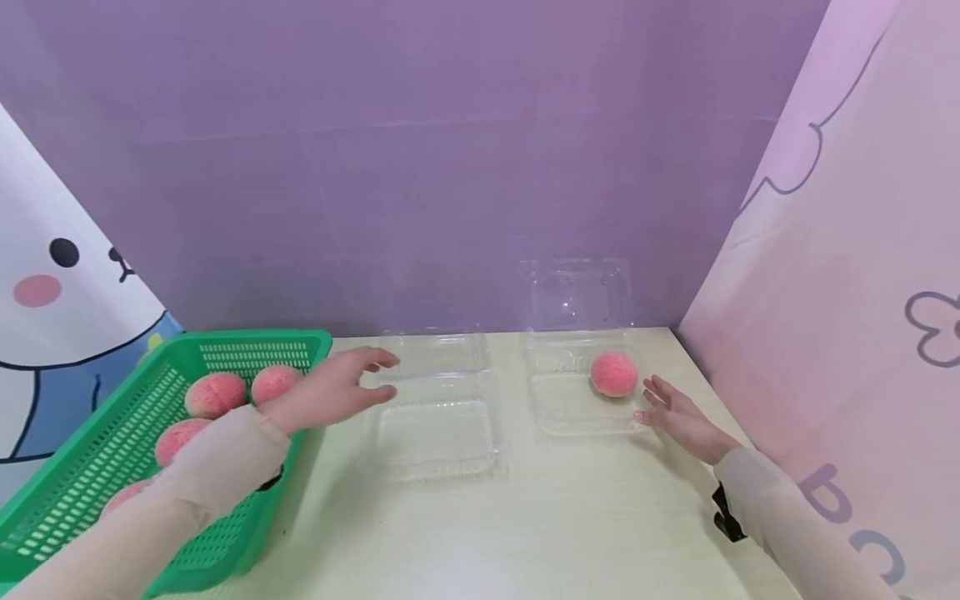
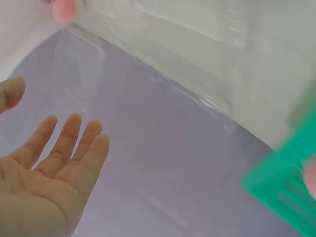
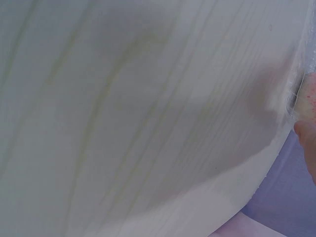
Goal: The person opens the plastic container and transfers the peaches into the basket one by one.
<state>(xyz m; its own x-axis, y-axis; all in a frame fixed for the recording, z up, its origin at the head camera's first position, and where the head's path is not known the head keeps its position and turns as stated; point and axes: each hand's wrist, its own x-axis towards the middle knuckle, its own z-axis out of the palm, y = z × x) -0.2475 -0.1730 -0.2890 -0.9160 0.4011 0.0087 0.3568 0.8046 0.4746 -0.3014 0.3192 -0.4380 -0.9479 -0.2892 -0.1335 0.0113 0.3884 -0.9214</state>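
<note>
A single pink peach [image 1: 614, 374] sits in the right-hand part of a clear plastic clamshell box [image 1: 573, 427], whose lid [image 1: 577, 300] stands raised at the back. My right hand [image 1: 684, 419] is beside that box, fingers loosely extended, the thumb at its right rim; whether it touches cannot be told. In the right wrist view only a finger or thumb [image 3: 307, 143] shows at the edge. My left hand [image 1: 337, 387] hovers between the basket and a second clear clamshell box [image 1: 438, 437], holding nothing. The left wrist view shows its palm [image 2: 44, 192] with fingers spread.
At the left a green plastic basket [image 1: 258, 337] holds several peaches [image 1: 215, 394], partly hidden by my left sleeve. The second box lies unfolded on the pale tabletop [image 1: 480, 542]. A purple cloth [image 1: 480, 167] hangs behind, and a pink printed sheet [image 1: 847, 292] bounds the right.
</note>
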